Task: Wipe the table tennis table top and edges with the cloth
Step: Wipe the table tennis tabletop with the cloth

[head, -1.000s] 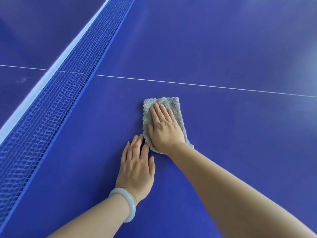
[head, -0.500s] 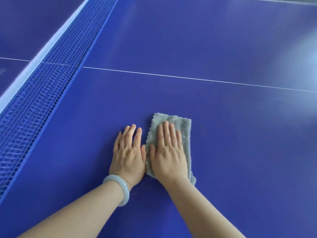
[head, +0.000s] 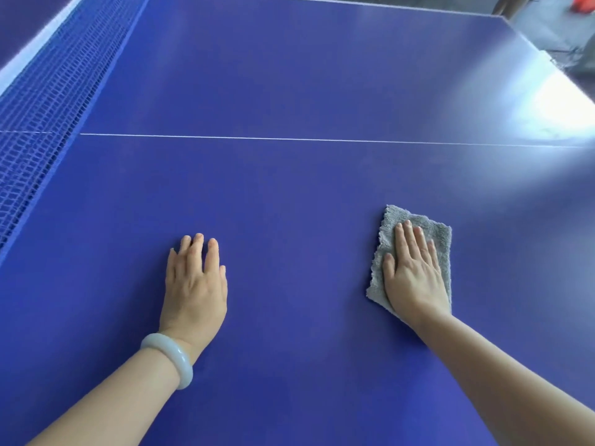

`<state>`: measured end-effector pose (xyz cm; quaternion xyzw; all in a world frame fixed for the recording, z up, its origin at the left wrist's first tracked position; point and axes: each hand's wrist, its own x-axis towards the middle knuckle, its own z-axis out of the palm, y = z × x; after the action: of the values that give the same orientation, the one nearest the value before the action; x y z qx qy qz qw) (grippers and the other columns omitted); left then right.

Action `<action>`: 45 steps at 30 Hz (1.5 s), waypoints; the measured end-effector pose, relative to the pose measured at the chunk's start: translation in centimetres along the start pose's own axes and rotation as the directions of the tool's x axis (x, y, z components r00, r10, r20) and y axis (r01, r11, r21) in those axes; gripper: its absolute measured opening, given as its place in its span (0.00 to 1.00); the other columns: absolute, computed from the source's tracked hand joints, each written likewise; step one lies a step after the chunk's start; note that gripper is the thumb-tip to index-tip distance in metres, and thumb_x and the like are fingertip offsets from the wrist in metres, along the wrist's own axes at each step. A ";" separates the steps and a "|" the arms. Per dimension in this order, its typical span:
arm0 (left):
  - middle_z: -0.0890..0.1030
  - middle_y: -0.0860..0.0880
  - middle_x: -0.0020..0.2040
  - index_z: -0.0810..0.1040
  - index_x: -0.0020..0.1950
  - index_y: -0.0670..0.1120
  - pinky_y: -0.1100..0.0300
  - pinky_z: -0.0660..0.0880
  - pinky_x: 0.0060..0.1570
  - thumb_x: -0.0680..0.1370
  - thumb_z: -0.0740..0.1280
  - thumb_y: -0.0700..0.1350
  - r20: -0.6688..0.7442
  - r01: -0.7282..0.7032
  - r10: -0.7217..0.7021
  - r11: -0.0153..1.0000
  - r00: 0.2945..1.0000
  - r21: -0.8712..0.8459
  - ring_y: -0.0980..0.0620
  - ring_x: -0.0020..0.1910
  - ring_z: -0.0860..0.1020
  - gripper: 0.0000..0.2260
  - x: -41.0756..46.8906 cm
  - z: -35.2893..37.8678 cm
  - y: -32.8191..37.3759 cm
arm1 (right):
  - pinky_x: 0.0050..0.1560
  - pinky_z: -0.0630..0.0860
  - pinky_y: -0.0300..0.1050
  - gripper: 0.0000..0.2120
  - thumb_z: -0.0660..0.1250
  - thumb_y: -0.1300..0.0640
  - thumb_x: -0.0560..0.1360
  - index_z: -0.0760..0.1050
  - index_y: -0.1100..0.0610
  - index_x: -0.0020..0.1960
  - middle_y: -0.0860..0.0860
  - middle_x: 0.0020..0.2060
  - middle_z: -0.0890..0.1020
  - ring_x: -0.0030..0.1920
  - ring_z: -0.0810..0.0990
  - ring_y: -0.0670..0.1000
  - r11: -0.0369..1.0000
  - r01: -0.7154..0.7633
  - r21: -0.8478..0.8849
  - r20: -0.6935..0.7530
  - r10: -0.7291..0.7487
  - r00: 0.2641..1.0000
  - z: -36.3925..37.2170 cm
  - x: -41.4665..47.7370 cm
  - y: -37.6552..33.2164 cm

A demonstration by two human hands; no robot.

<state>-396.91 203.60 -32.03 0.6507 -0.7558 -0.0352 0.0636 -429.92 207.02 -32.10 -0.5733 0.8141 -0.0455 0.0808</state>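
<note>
The right hand (head: 415, 275) lies flat and open on the cloth (head: 438, 235), palm down, fingers straight and close together, pressing it against the surface (head: 289, 194). Nothing is gripped; the cloth is pinned under the palm and fingers. The cloth is grey and fluffy, folded into a rough rectangle, and sits at the right of centre in the lower half of the frame. Its fringe shows past the fingertips at the top and along the thumb side at the left, and a corner shows below the thumb.

The left hand (head: 194, 291) rests flat on the bare blue surface at the lower centre-left, open, palm down, fingers together, holding nothing. It is well apart from the cloth and the right hand. A pale bangle (head: 170, 358) circles the left wrist. Both forearms enter from the bottom edge.

A thin white line (head: 289, 139) crosses the surface from left to right above both hands. The blue net (head: 42, 101) runs along the left side from the upper left toward the lower left. The surface's far corner is at the upper right, where bright glare washes over it, with grey floor (head: 547, 24) beyond.
</note>
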 end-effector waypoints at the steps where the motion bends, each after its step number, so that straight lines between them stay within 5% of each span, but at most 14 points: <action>1: 0.69 0.31 0.70 0.69 0.71 0.32 0.35 0.63 0.71 0.79 0.63 0.36 0.027 -0.006 0.005 0.999 1.000 0.035 0.29 0.72 0.65 0.21 0.1 -0.2 0.7 | 0.78 0.35 0.45 0.29 0.44 0.48 0.83 0.42 0.53 0.82 0.45 0.80 0.42 0.79 0.36 0.44 0.999 0.034 -0.018 0.017 -0.034 0.999 -0.1 0.0 0.2; 4: 0.73 0.33 0.67 0.73 0.68 0.33 0.36 0.65 0.70 0.71 0.65 0.29 0.036 -0.160 0.160 0.987 0.986 -0.008 0.30 0.70 0.68 0.25 0.3 -0.5 4.9 | 0.78 0.33 0.43 0.29 0.45 0.49 0.83 0.41 0.52 0.81 0.42 0.78 0.39 0.78 0.34 0.42 0.988 0.156 -0.017 0.048 -0.155 0.987 -0.2 0.1 0.7; 7: 0.57 0.40 0.79 0.58 0.79 0.39 0.46 0.49 0.78 0.81 0.58 0.37 0.017 -0.350 0.352 0.934 0.936 -0.068 0.40 0.79 0.54 0.26 1.5 0.4 11.0 | 0.77 0.32 0.42 0.29 0.45 0.49 0.83 0.42 0.51 0.82 0.42 0.79 0.40 0.78 0.34 0.42 0.971 0.239 -0.006 0.039 -0.238 0.970 -0.3 0.4 1.1; 10: 0.42 0.45 0.81 0.44 0.81 0.44 0.50 0.40 0.78 0.85 0.47 0.48 0.095 -0.271 0.276 0.961 0.957 -0.063 0.46 0.80 0.41 0.26 3.3 2.2 15.2 | 0.78 0.36 0.45 0.29 0.45 0.48 0.83 0.44 0.51 0.82 0.44 0.80 0.44 0.79 0.37 0.43 0.943 0.333 -0.004 0.044 -0.332 0.942 -0.4 0.7 1.5; 15: 0.47 0.46 0.82 0.48 0.82 0.45 0.48 0.45 0.78 0.82 0.39 0.53 0.087 -0.180 0.181 0.983 0.980 -0.018 0.48 0.80 0.46 0.28 3.3 3.2 16.6 | 0.79 0.39 0.43 0.28 0.44 0.42 0.82 0.45 0.46 0.81 0.40 0.80 0.46 0.80 0.42 0.43 0.778 0.627 0.037 0.128 -0.626 0.770 -1.9 4.9 5.7; 18: 0.55 0.46 0.81 0.56 0.80 0.44 0.47 0.54 0.78 0.82 0.42 0.52 0.085 -0.172 0.174 0.985 0.981 -0.028 0.48 0.80 0.53 0.28 3.4 3.1 16.7 | 0.79 0.38 0.44 0.29 0.47 0.44 0.83 0.46 0.48 0.81 0.43 0.80 0.47 0.80 0.43 0.45 0.971 0.235 0.048 0.020 -0.236 0.971 -2.5 10.3 8.5; 21: 0.57 0.46 0.80 0.59 0.80 0.44 0.48 0.54 0.76 0.82 0.45 0.52 0.098 -0.169 0.170 0.985 0.981 -0.017 0.47 0.79 0.56 0.27 3.5 3.0 16.7 | 0.79 0.37 0.50 0.30 0.44 0.47 0.82 0.43 0.55 0.82 0.50 0.81 0.43 0.80 0.39 0.50 0.991 -0.126 0.042 -0.004 0.126 0.992 -1.6 13.5 5.2; 24: 0.58 0.46 0.80 0.60 0.80 0.44 0.48 0.53 0.74 0.82 0.46 0.51 0.098 -0.168 0.167 0.986 0.981 0.008 0.47 0.79 0.57 0.27 3.5 2.9 16.8 | 0.79 0.35 0.50 0.30 0.45 0.49 0.83 0.43 0.55 0.82 0.50 0.81 0.44 0.80 0.39 0.51 0.982 0.175 0.075 0.008 -0.176 0.984 -0.6 14.6 -1.2; 27: 0.59 0.46 0.80 0.60 0.80 0.45 0.48 0.55 0.74 0.82 0.45 0.51 0.111 -0.160 0.157 0.987 0.981 0.022 0.48 0.79 0.58 0.26 3.6 2.9 16.9 | 0.79 0.36 0.50 0.27 0.45 0.49 0.84 0.44 0.49 0.82 0.47 0.81 0.47 0.80 0.41 0.50 0.814 0.571 0.103 0.078 -0.579 0.811 -0.5 16.3 -6.3; 30: 0.60 0.47 0.80 0.59 0.80 0.45 0.48 0.57 0.74 0.82 0.47 0.51 0.107 -0.162 0.160 0.987 0.981 0.016 0.49 0.78 0.59 0.26 3.5 2.9 16.8 | 0.79 0.39 0.49 0.25 0.46 0.46 0.85 0.48 0.46 0.81 0.45 0.81 0.51 0.80 0.45 0.49 0.697 0.711 0.094 0.130 -0.717 0.685 -1.2 19.4 -6.8; 35: 0.56 0.48 0.81 0.58 0.80 0.45 0.49 0.55 0.75 0.82 0.46 0.51 0.099 -0.164 0.161 0.986 0.982 0.019 0.50 0.79 0.56 0.26 3.6 3.1 16.9 | 0.79 0.41 0.47 0.28 0.48 0.44 0.83 0.51 0.50 0.81 0.47 0.81 0.51 0.80 0.46 0.48 0.953 0.290 0.090 -0.004 -0.291 0.957 -2.5 23.0 3.9; 39: 0.56 0.48 0.81 0.57 0.80 0.45 0.48 0.54 0.75 0.82 0.45 0.51 0.103 -0.153 0.150 0.988 0.983 0.022 0.49 0.80 0.55 0.27 3.6 3.0 17.1 | 0.79 0.38 0.51 0.31 0.44 0.44 0.83 0.44 0.55 0.82 0.51 0.81 0.45 0.80 0.40 0.50 0.996 -0.056 0.074 0.008 0.055 0.998 -2.8 20.8 6.1; 41: 0.55 0.47 0.81 0.57 0.80 0.45 0.48 0.55 0.75 0.82 0.45 0.52 0.107 -0.158 0.154 0.987 0.982 0.020 0.49 0.80 0.55 0.27 3.7 3.2 17.1 | 0.79 0.37 0.53 0.31 0.44 0.45 0.83 0.42 0.57 0.81 0.53 0.81 0.43 0.80 0.39 0.53 0.997 -0.024 0.070 -0.001 0.024 1.000 -1.8 18.7 1.7; 45: 0.57 0.46 0.80 0.58 0.80 0.44 0.49 0.53 0.77 0.82 0.43 0.53 0.122 -0.131 0.124 0.990 0.985 0.047 0.49 0.80 0.54 0.28 3.8 3.3 16.9 | 0.78 0.34 0.50 0.29 0.46 0.47 0.83 0.45 0.55 0.82 0.51 0.81 0.45 0.80 0.40 0.52 0.902 0.412 0.131 0.043 -0.420 0.907 0.4 14.4 -7.9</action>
<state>-414.52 202.35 -32.80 0.5993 -0.7990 -0.0491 0.0028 -427.30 190.78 -32.37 -0.7292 0.6655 -0.0898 0.1316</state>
